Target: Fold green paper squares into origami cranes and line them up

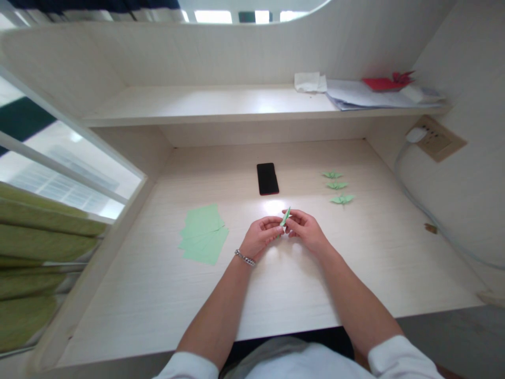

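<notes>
Between my two hands, above the middle of the desk, is a narrow folded piece of green paper (286,217), its pointed end sticking up. My left hand (263,235), with a chain bracelet at the wrist, pinches it from the left. On the other side my right hand (304,228) grips it with thumb and fingers. The lower part of the folded paper is mostly hidden by the fingers. To the right, three green paper cranes (342,199) sit in a column. Several flat green paper sheets (203,231) lie fanned out on the left.
A black phone (268,179) lies beyond my hands on the desk (130,295). The shelf (189,100) above carries white papers (351,93), a tissue (310,82) and red paper items (381,84). At right, a white cable (420,208) runs from a wall socket (437,138).
</notes>
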